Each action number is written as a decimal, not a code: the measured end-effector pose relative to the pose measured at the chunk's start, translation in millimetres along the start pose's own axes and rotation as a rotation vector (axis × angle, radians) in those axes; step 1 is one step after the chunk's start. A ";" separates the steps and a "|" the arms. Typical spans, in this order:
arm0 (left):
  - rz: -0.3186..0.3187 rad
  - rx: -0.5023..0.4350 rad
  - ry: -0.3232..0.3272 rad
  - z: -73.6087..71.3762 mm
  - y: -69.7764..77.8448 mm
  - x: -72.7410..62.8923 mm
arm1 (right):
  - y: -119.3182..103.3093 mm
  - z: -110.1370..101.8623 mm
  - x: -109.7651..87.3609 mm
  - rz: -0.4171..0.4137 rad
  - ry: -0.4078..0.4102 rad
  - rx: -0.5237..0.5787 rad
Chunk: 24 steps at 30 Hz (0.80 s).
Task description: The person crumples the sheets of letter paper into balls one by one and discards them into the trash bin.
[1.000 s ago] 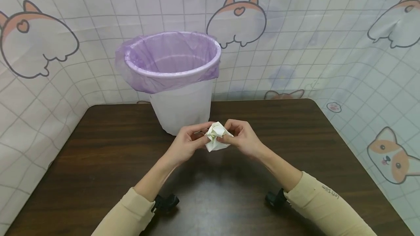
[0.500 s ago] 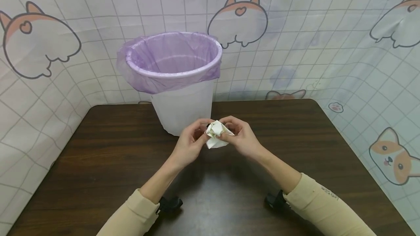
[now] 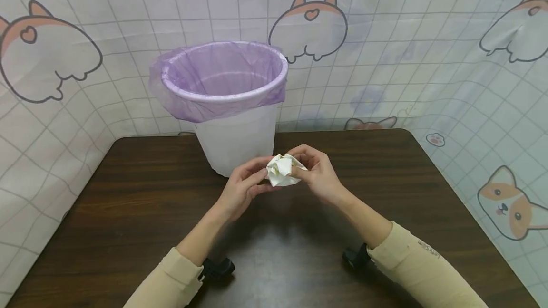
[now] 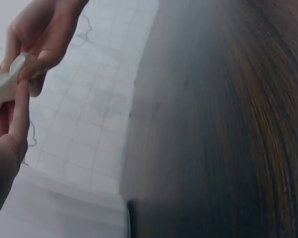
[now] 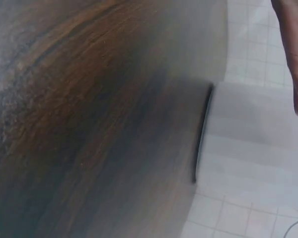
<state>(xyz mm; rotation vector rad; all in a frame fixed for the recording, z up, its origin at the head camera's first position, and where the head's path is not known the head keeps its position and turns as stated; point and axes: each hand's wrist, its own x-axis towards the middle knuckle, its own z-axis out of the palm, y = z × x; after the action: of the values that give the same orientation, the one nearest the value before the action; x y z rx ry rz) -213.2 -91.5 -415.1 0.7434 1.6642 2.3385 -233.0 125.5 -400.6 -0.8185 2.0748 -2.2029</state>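
A crumpled piece of white paper (image 3: 280, 170) with faint yellow-green marks is held up between both hands, over the table in front of the bin. My left hand (image 3: 241, 185) pinches its left side, thumb in front and fingers behind and below. On the other side my right hand (image 3: 320, 175) grips it, thumb pressed on the near face and fingers curled behind. The left wrist view also catches the paper (image 4: 6, 89) between the hands at its left edge. Only part of a hand (image 5: 295, 54) enters the right wrist view, without the paper.
A white waste bin (image 3: 239, 137) with a purple liner bag (image 3: 201, 110) folded over its rim stands at the back of the dark wood table (image 3: 128, 203), just beyond the left hand. Behind hangs a checked cloth (image 3: 385, 61) with cartoon dogs.
The paper has been turned and bunched into a rounder wad, slightly higher in the head view. The left fingers have spread below it, and the right hand has shifted up a little.
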 end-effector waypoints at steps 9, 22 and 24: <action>-0.146 0.039 0.167 11.6 14.8 3.0 | -0.8 8.6 1.2 -0.136 0.000 -0.150; 0.265 0.559 0.188 4.3 10.0 6.3 | -4.2 3.9 2.0 0.054 -0.115 0.029; 0.351 0.617 0.151 4.0 9.0 6.9 | -6.4 1.5 2.9 0.163 -0.131 0.135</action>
<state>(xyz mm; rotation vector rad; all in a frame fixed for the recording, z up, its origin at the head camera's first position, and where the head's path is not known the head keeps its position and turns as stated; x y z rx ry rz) -215.8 -88.6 -403.7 1.0517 2.5556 2.1170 -232.8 123.8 -393.6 -0.7323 1.8413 -2.1152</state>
